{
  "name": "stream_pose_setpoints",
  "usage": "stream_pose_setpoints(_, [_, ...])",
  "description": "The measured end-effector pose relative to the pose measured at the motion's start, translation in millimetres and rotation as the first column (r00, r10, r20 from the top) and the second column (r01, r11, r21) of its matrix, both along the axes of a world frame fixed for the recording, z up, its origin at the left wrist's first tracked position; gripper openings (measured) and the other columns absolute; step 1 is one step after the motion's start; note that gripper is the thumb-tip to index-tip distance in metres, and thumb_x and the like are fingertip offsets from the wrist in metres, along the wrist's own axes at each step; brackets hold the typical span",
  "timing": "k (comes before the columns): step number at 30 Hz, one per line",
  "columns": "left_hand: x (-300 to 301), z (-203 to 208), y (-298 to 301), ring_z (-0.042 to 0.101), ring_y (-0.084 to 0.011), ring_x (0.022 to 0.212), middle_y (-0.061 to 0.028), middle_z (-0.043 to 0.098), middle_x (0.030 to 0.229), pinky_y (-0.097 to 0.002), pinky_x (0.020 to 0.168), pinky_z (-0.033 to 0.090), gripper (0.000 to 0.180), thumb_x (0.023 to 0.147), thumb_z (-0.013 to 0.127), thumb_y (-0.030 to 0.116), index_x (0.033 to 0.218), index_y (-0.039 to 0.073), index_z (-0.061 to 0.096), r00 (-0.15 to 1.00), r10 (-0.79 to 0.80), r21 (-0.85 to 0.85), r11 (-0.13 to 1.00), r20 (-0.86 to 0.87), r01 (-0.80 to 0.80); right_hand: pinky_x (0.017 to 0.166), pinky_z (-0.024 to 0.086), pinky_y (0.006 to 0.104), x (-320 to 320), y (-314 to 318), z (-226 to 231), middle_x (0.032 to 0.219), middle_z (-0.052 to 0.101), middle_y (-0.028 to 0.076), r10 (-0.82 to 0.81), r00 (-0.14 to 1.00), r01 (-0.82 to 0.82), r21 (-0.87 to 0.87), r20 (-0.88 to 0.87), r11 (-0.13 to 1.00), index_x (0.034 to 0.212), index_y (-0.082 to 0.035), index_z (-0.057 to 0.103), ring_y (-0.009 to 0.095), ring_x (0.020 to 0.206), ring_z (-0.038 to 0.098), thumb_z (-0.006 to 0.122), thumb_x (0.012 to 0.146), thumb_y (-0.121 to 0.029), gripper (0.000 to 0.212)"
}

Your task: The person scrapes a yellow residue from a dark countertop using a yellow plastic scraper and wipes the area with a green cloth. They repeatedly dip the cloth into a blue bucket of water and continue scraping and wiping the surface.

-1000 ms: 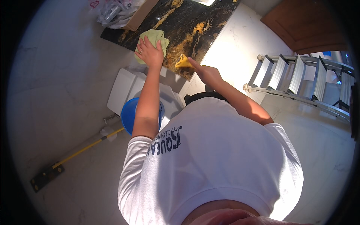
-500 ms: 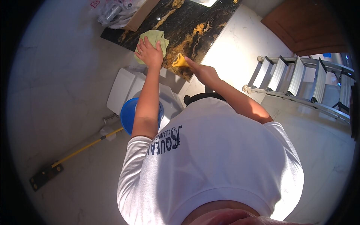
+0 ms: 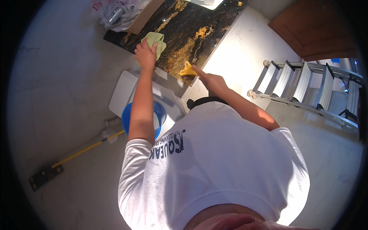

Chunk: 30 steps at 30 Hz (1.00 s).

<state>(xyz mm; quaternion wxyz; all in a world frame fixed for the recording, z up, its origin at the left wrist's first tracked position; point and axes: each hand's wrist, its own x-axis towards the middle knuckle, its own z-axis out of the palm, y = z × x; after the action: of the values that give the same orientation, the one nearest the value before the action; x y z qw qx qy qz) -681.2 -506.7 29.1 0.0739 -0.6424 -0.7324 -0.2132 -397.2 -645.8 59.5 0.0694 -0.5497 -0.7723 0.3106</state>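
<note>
A pale green cloth lies bunched on the dark stone countertop, which has gold veins. My left hand grips it near the counter's left edge, the fingers curled over its near side. In my right hand is a folded yellow cloth, pinched at the near corner of the counter. Most of the right hand's fingers are hidden behind the hand itself.
Below my left forearm stands a blue bucket by a white toilet. A yellow-handled mop lies at left. An open box with plastic bags is on the counter's far left. At right are an aluminium ladder and a brown wooden panel.
My left hand has slid left and slightly nearer with the green cloth, from flat on top to its near edge. The right hand has shifted slightly right and nearer with the yellow cloth.
</note>
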Motion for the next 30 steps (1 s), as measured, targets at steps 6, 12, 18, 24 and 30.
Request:
stream_pose_setpoints(6, [13,45,16,0.057,-0.0387,0.103,-0.0238,0.059,0.110,-0.0448,0.089,0.045,0.047,0.089,0.060,0.039,0.121,0.005,0.055,0.874,-0.060,0.009,0.998,0.482,0.063,0.059,0.049,0.0417,94,-42,9,0.074,0.064,0.014,-0.014,1.000,0.014,0.065,-0.007,0.998,0.145,-0.031,0.033,0.032,0.063,0.062,0.054,0.094,-0.024,0.056])
stream_pose_setpoints(12, [197,37,20,0.045,-0.0304,0.107,-0.0126,0.049,0.118,-0.0504,0.090,0.035,0.059,0.082,0.066,0.042,0.128,0.009,0.050,0.900,-0.276,0.248,0.948,0.338,0.198,0.061,0.048,0.0417,125,-21,22,0.073,0.064,0.016,-0.407,0.908,0.410,0.017,-0.099,0.912,0.145,-0.028,0.035,0.032,0.064,0.063,0.052,0.096,-0.023,0.052])
stream_pose_setpoints(18, [246,5,26,0.022,-0.0374,0.137,-0.0125,0.034,0.146,-0.0630,0.108,0.010,0.073,0.084,0.060,0.052,0.140,0.010,0.041,0.981,-0.170,-0.114,0.977,0.091,0.180,0.064,0.049,0.0391,140,2,24,0.076,0.066,0.017,-0.425,0.901,0.424,-0.033,-0.085,0.905,0.145,-0.026,0.036,0.031,0.065,0.065,0.050,0.097,-0.025,0.050])
stream_pose_setpoints(24, [169,-2,-41,0.014,-0.0455,0.140,-0.0134,0.035,0.147,-0.0712,0.105,0.008,0.076,0.082,0.062,0.053,0.139,0.007,0.041,1.000,0.013,-0.133,0.991,0.021,-0.010,0.066,0.050,0.0422,140,30,21,0.079,0.067,0.018,-0.303,0.951,0.307,0.092,-0.052,0.947,0.144,-0.027,0.036,0.034,0.070,0.066,0.050,0.097,-0.028,0.049])
stream_pose_setpoints(30, [108,11,-112,0.036,-0.0450,0.126,-0.0227,0.040,0.139,-0.0525,0.104,0.031,0.066,0.079,0.070,0.025,0.133,0.001,0.043,0.957,0.130,-0.040,0.992,0.259,-0.124,0.066,0.050,0.0443,111,55,34,0.080,0.067,0.018,-0.224,0.954,0.260,0.178,-0.199,0.949,0.145,-0.031,0.034,0.036,0.073,0.066,0.050,0.096,-0.029,0.051])
